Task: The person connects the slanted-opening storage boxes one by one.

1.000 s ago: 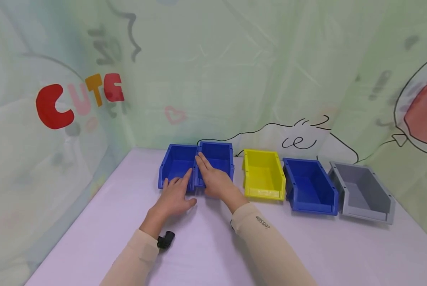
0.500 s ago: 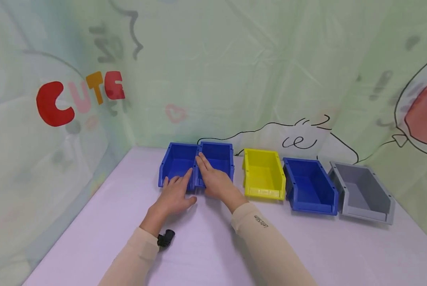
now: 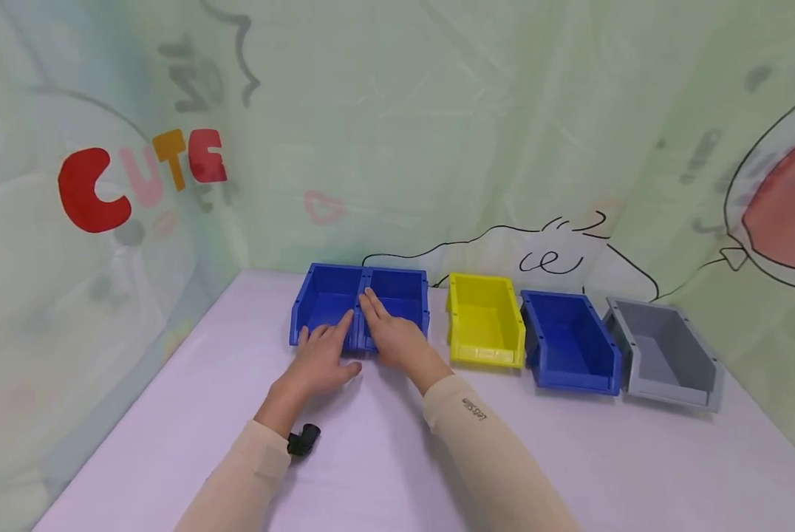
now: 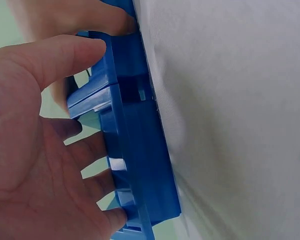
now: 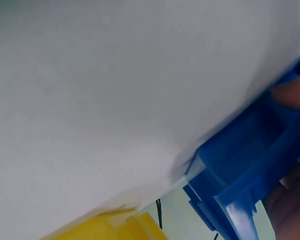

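Note:
Two blue plastic storage bins stand side by side at the back of the table in the head view. My left hand [image 3: 321, 362] lies at the front of the left blue bin [image 3: 334, 292]; its fingers reach over the front lip, and their tips are hidden behind the rim in the left wrist view. Its thumb is spread away from the fingers. My right hand [image 3: 397, 340] grips the right blue bin [image 3: 400, 284] at its left front part, two fingers lying along the shared side walls. The right wrist view shows its thumb on that bin's [image 5: 240, 150] front.
Right of the pair stand a yellow bin [image 3: 484, 318], another blue bin [image 3: 570, 332] and a grey bin [image 3: 663, 347], on the white-covered table [image 3: 371, 473]. A printed curtain [image 3: 437, 148] hangs behind. A black device [image 3: 304, 440] sits at the left wrist.
The right blue bin has slid slightly toward me beside the left one, so their front edges lie closer to level. The hands keep nearly the same pose; the whole view has shifted a little.

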Available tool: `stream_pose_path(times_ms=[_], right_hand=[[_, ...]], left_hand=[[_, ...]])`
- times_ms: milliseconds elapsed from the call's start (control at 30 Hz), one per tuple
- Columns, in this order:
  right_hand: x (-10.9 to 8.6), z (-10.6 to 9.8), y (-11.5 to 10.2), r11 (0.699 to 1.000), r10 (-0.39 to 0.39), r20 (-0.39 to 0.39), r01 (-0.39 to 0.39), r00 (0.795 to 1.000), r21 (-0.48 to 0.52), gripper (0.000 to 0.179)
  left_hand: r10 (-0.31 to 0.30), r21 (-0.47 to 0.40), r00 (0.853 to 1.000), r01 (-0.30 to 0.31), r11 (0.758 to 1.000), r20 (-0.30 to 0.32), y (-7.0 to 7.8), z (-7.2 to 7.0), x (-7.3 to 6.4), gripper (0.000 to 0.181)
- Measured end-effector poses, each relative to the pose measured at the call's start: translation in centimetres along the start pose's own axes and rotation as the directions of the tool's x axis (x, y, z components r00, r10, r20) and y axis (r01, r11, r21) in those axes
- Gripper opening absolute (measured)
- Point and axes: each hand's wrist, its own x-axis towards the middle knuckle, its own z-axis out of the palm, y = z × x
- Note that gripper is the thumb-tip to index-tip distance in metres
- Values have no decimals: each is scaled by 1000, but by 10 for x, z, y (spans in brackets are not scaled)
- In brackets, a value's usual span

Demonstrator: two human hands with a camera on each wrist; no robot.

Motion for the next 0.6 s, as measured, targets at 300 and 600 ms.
stream_pose_path(times_ms=[300,600], right_hand=[[1,1,-6,999,32,49,-32,998,10,116],[0,-4,-4,984,27,63,-37,998,174,113]], left_hand=[[7,13,1000,-7,1000,-19,-4,9,2,94],[28,77,998,-23,997,-61,0,11,1,95]])
